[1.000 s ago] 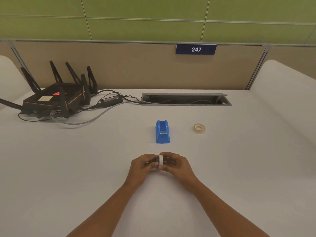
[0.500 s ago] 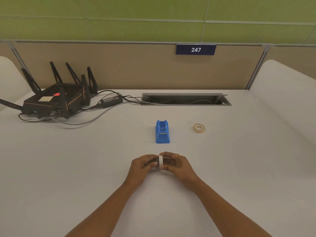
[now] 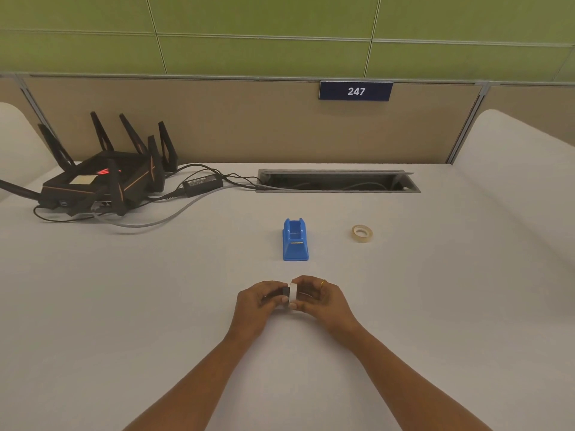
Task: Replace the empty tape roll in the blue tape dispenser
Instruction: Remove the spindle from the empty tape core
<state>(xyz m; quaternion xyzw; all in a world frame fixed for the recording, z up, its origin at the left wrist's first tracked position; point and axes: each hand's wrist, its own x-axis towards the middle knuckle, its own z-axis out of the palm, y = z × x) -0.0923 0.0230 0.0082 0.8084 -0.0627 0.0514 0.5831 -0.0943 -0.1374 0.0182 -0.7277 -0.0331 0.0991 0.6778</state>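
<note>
The blue tape dispenser (image 3: 295, 241) stands in the middle of the white table, its cradle showing no roll. A full roll of clear tape (image 3: 362, 233) lies flat to its right. Below the dispenser, my left hand (image 3: 259, 301) and my right hand (image 3: 320, 298) meet fingertip to fingertip. Between them they pinch a small white ring, the empty tape roll (image 3: 292, 294), held on edge. A dark piece (image 3: 284, 294), likely the spindle, shows on the ring's left side under my left fingers. How the two parts fit together is hidden by my fingers.
A black router (image 3: 102, 178) with antennas, its power brick (image 3: 203, 182) and loose cables lie at the back left. A recessed cable slot (image 3: 337, 181) runs along the back. A tan partition carries a plate reading 247 (image 3: 355, 91). Padded white shapes flank both sides.
My hands have stayed in place on the white ring, with only small shifts of the fingers. A little more of the dark piece shows on the left.
</note>
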